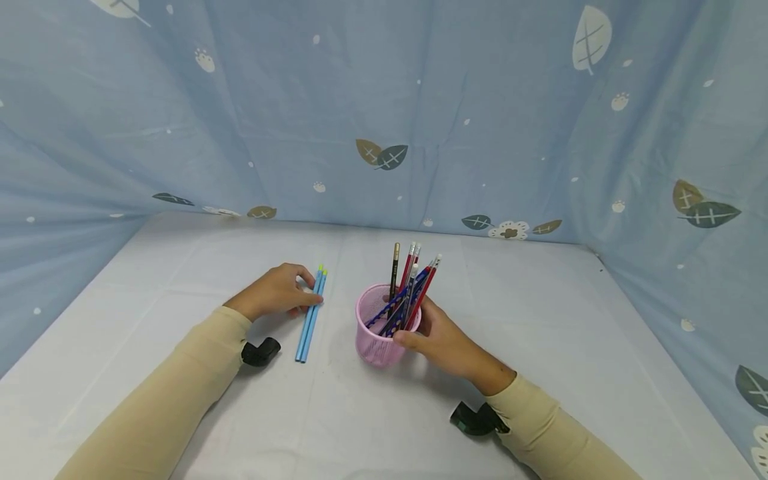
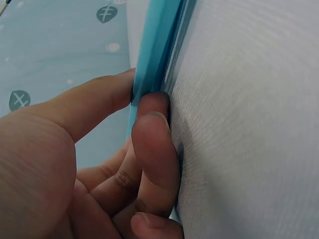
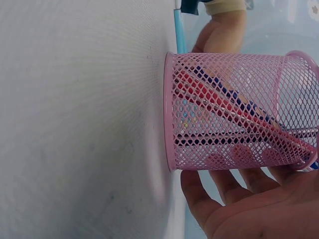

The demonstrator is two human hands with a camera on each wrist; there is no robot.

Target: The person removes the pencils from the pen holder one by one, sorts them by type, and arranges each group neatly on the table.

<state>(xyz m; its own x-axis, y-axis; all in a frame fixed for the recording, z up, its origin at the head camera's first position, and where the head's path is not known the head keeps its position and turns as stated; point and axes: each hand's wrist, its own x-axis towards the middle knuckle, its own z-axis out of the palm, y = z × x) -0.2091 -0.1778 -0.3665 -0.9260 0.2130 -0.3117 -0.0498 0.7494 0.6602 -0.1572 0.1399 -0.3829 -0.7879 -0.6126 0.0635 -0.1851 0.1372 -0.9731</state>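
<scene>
The two light-blue pencils (image 1: 311, 317) lay side by side on the white counter (image 1: 540, 320), their long axis running almost straight away from the person, tips with yellow-green ends at the far side. The left hand (image 1: 276, 291) was on them: in the left wrist view the thumb and the curled fingers (image 2: 154, 144) pinched the pair of blue shafts (image 2: 158, 47) against the cloth near their far third, so that hand was plainly the nearer one and already had a grip.

Just to the right of the pencils, a little apart from them, stood the pink mesh pencil cup (image 1: 382, 327), upright, with red, dark-blue dotted and one black pencil (image 1: 408, 287) leaning out of it toward the far right. The right hand (image 1: 441, 343) wrapped the cup's right wall, thumb on the near side and fingers behind; through the mesh in the right wrist view the fingertips (image 3: 242, 152) showed pressed against it (image 3: 234, 109).

As I judge it, the cup's open mouth lay to the right of and above the flat pencils, so they would have to be tipped upright from lying flat to go in.
</scene>
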